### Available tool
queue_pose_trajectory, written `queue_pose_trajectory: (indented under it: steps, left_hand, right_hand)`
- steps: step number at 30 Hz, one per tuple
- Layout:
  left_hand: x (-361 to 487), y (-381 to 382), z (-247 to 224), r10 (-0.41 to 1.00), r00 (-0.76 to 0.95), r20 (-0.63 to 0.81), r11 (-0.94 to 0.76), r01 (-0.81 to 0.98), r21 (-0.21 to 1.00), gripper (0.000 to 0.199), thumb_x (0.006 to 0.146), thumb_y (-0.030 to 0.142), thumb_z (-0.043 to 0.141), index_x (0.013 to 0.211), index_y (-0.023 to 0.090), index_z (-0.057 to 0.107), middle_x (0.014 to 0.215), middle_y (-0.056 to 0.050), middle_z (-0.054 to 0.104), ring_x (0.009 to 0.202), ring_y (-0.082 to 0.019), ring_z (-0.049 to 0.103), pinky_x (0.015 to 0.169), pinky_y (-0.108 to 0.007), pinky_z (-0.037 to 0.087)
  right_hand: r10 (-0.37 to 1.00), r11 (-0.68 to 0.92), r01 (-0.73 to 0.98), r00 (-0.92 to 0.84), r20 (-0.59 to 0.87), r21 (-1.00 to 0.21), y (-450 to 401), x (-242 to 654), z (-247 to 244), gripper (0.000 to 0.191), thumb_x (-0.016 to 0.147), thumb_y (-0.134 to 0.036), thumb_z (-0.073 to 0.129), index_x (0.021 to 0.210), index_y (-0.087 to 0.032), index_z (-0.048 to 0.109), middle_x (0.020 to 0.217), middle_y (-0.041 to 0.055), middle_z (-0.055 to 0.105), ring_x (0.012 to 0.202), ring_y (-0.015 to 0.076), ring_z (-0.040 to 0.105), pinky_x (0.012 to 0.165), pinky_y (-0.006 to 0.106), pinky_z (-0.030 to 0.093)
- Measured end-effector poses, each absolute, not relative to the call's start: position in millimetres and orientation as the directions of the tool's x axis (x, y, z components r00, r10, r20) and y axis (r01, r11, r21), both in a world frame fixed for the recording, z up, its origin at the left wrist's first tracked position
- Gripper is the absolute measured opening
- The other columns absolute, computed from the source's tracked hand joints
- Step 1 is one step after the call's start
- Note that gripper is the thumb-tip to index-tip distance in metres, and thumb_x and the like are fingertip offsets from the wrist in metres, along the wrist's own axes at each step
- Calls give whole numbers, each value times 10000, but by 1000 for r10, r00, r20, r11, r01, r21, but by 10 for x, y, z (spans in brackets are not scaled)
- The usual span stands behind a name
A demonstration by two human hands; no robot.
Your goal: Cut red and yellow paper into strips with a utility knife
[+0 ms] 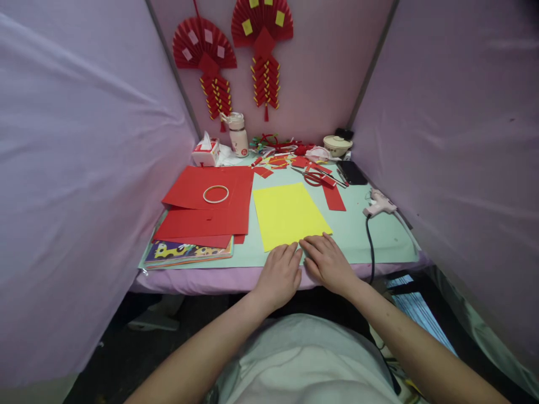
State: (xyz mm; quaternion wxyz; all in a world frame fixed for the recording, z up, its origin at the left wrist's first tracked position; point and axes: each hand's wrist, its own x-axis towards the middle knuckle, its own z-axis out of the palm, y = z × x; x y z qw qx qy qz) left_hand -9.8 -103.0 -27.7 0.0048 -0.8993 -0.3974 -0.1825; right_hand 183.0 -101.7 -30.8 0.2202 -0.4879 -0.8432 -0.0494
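Note:
A sheet of yellow paper [290, 213] lies flat on the table in front of me. My left hand [281, 275] rests at its near edge, fingers laid forward with the tips at the paper. Beside it, my right hand [326, 261] touches the same edge towards the right corner, its fingers extended and slightly bent. Both thumbs point inward, off the sheet. Neither hand visibly grips anything, though the fingers cover part of the paper's near edge. To the left, sheets of red paper [189, 221] carry a thin ring [216, 194].
Scissors [312, 178] and red paper strips [334, 198] lie behind the yellow sheet. On the right are a glue gun [379, 203] and a phone [352, 173]. A bottle [238, 136], tissue box [206, 152] and lidded bowl [337, 145] stand behind. Red fan decorations [264, 44] hang above.

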Motion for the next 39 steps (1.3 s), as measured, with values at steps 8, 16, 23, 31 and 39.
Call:
queue_pose_trajectory:
  steps: [8, 16, 23, 31, 39]
  left_hand:
    - [-70, -1026, -197, 747, 608, 269, -659, 729, 185, 451, 927, 238, 527, 1367, 141, 521, 1463, -108, 523, 1204, -280, 502, 1071, -445, 393]
    - [-42, -1009, -184, 762, 600, 244, -645, 739, 195, 450, 931, 274, 534, 1360, 135, 530, 1448, -102, 541, 1199, -286, 505, 1044, -461, 400]
    - [-107, -1008, -194, 737, 616, 277, -669, 722, 174, 418, 939, 276, 535, 1339, 155, 544, 1451, -104, 536, 1179, -278, 511, 1043, -453, 410]
    - [-60, -980, -184, 683, 657, 320, -715, 690, 110, 414, 969, 318, 509, 1324, 113, 565, 1434, -136, 545, 1243, -302, 494, 1098, -459, 369]
    - [129, -911, -226, 697, 665, 269, -707, 700, 101, 488, 982, 385, 503, 1377, 100, 532, 1454, -139, 534, 1281, -300, 498, 1116, -422, 368]
  right_hand:
    - [813, 499, 859, -419, 404, -112, -1023, 1819, -296, 392, 975, -283, 475, 1319, -139, 595, 1278, 128, 639, 1207, 257, 551, 1184, 512, 229]
    - [839, 469, 871, -389, 381, -144, -1038, 1798, -280, 386, 984, -284, 465, 1337, -189, 587, 1269, 103, 657, 1185, 247, 572, 1191, 536, 156]
    - [832, 484, 847, -368, 415, -220, -1013, 2000, -308, 393, 999, -269, 413, 1352, -184, 564, 1287, 115, 635, 1214, 238, 557, 1194, 534, 137]
    - [802, 469, 871, -352, 483, -144, -1093, 2215, -260, 398, 977, -233, 434, 1350, -167, 554, 1278, 131, 622, 1225, 253, 542, 1167, 517, 250]
    - [798, 512, 851, -422, 430, -115, -1029, 2098, -324, 396, 961, -243, 471, 1317, -121, 594, 1254, 146, 629, 1178, 267, 549, 1129, 487, 345]
